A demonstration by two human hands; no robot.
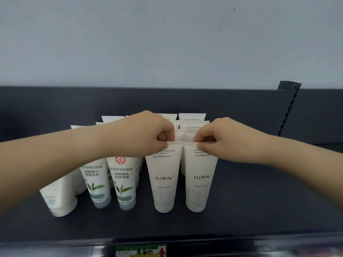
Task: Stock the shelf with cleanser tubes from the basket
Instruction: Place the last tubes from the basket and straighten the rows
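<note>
Two white FLORAL cleanser tubes stand cap-down side by side at the front of the dark shelf (259, 210). My left hand (154, 134) pinches the crimped top edge of the left FLORAL tube (164, 179). My right hand (217, 138) pinches the top edge of the right FLORAL tube (201, 179). Behind them stand rows of several more white tubes (192, 119), partly hidden by my hands. The basket is out of view.
Left of the FLORAL tubes stand green-tea cleanser tubes (123, 182) and another white tube (59, 197) under my left forearm. A dark back panel and a slotted upright (289, 108) bound the shelf. A price label (141, 251) sits on the front edge.
</note>
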